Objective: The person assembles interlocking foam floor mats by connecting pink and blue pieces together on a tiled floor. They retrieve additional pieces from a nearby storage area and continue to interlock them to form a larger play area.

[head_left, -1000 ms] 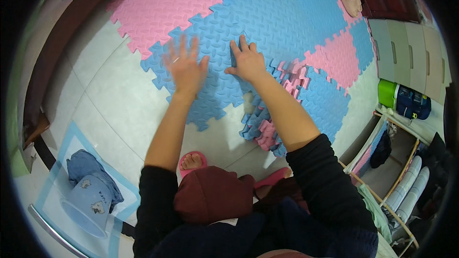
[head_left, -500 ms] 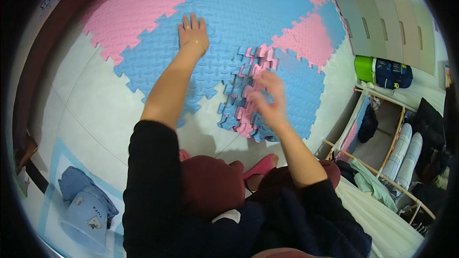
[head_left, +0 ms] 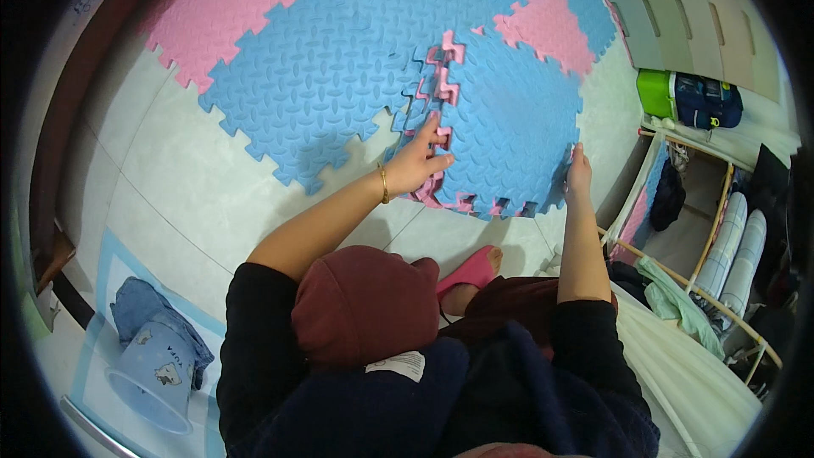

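Note:
A stack of foam mat tiles lies in front of me, with a blue tile on top and pink and blue interlocking teeth showing along its left edge. My left hand, a gold bangle at its wrist, grips that left edge, thumb over the top. At the right edge, my right hand holds the stack's side with its fingers close together; what lies under the fingers is hidden. Beyond and left of the stack spreads a joined blue foam mat with a toothed border.
Pink mat sections lie at far left. On the right stand pale drawers, a green and navy bag and a wooden-framed rack with cloths. A light blue bucket stands at lower left on the tiled floor.
My left hand has come back from the joined mat to the stack's left edge. My right hand has moved from the toothed left edge to the right edge. The view has shifted slightly.

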Demonstrator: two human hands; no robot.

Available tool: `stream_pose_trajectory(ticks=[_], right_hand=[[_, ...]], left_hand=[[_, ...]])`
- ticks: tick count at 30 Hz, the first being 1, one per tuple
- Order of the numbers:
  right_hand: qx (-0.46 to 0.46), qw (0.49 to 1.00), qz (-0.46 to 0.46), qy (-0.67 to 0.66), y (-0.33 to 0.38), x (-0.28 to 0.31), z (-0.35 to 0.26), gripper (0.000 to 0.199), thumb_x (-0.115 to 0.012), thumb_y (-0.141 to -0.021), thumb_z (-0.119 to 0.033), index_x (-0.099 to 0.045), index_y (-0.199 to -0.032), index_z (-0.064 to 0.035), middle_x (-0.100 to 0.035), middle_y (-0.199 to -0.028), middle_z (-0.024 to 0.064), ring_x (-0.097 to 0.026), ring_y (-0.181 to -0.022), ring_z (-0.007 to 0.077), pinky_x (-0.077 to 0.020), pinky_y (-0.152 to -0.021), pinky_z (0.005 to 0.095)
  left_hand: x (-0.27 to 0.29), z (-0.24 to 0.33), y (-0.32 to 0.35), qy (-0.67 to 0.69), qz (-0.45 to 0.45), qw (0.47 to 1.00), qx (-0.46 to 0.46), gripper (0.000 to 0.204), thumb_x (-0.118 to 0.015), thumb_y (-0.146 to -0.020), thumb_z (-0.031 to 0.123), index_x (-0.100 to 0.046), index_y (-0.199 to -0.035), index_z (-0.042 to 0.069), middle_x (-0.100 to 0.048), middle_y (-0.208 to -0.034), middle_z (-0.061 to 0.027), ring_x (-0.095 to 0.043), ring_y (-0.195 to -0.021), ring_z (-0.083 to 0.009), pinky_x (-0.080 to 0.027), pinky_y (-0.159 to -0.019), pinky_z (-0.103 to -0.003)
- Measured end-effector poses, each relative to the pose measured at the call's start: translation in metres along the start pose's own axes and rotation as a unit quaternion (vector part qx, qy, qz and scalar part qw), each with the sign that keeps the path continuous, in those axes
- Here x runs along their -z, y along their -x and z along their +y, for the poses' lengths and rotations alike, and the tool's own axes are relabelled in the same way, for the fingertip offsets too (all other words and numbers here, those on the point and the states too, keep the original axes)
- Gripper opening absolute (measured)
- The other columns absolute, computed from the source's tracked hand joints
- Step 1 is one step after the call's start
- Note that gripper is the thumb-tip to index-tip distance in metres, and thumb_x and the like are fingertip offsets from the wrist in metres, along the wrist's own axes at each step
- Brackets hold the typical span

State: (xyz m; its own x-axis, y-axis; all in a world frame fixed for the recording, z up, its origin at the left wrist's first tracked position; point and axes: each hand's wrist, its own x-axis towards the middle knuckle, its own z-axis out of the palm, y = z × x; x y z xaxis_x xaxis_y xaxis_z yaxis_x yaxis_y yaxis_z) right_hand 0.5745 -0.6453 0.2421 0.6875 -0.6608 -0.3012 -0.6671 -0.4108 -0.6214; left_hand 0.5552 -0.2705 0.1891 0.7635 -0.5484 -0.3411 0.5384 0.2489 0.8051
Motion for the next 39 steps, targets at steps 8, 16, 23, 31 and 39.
stream_pose_trajectory(ticks=[8, 16, 23, 31, 39], right_hand=[[0.098, 0.976, -0.114, 0.157, 0.044, -0.034, -0.064, 0.058, -0.055, -0.086, -0.048, -0.056, -0.116, 0.0011, -0.06, -0.105, 0.0113, -0.053, -0.094, 0.0217, -0.0429, -0.081, 0.0336], [0.092, 0.977, -0.138, -0.135, 0.113, -0.067, -0.12, 0.044, -0.055, -0.086, -0.041, -0.052, -0.12, -0.0115, -0.05, -0.12, 0.0028, -0.045, -0.096, 0.0152, -0.0387, -0.076, 0.0302], [0.4, 0.858, -0.154, 0.284, 0.118, -0.162, -0.108, 0.055, -0.061, -0.084, -0.035, -0.045, -0.128, -0.0068, -0.045, -0.131, 0.0159, -0.04, -0.123, 0.0282, -0.0333, -0.096, 0.0424], [0.491, 0.79, -0.031, 0.366, 0.147, -0.185, -0.084, 0.074, -0.063, -0.079, -0.041, -0.033, -0.137, -0.0076, -0.029, -0.143, 0.0176, -0.024, -0.133, 0.0331, -0.017, -0.103, 0.0526], [0.509, 0.777, -0.017, 0.369, 0.15, -0.191, -0.082, 0.08, -0.064, -0.076, -0.044, -0.031, -0.138, -0.0062, -0.027, -0.144, 0.0179, -0.021, -0.134, 0.0344, -0.0124, -0.104, 0.0531]], left_hand=[[-0.005, 0.009, 0.013, -0.314, 0.184, 0.93, -0.056, 0.075, -0.069, -0.077, 0.029, -0.031, -0.133, -0.002, -0.036, -0.13, -0.0245, -0.034, -0.124, -0.0332, -0.034, -0.1, -0.039], [0.114, 0.046, 0.111, 0.077, 0.348, 0.901, -0.246, 0.05, -0.067, -0.075, 0.0, -0.048, -0.12, 0.011, -0.049, -0.111, -0.0038, -0.052, -0.099, -0.0159, -0.046, -0.085, -0.03], [0.319, -0.005, 0.279, 0.142, 0.595, 0.734, -0.293, 0.048, -0.064, -0.077, -0.006, -0.047, -0.119, 0.008, -0.058, -0.108, -0.0086, -0.057, -0.095, -0.0192, -0.05, -0.083, -0.033], [0.43, -0.008, 0.335, -0.044, 0.76, 0.611, -0.219, 0.035, -0.074, -0.067, 0.003, -0.062, -0.1, 0.002, -0.063, -0.099, -0.0088, -0.058, -0.088, -0.0162, -0.046, -0.079, -0.028], [0.44, -0.01, 0.339, -0.115, 0.797, 0.582, -0.112, 0.041, -0.077, -0.063, 0.01, -0.063, -0.101, 0.004, -0.065, -0.096, -0.0118, -0.06, -0.089, -0.0202, -0.046, -0.083, -0.03]])
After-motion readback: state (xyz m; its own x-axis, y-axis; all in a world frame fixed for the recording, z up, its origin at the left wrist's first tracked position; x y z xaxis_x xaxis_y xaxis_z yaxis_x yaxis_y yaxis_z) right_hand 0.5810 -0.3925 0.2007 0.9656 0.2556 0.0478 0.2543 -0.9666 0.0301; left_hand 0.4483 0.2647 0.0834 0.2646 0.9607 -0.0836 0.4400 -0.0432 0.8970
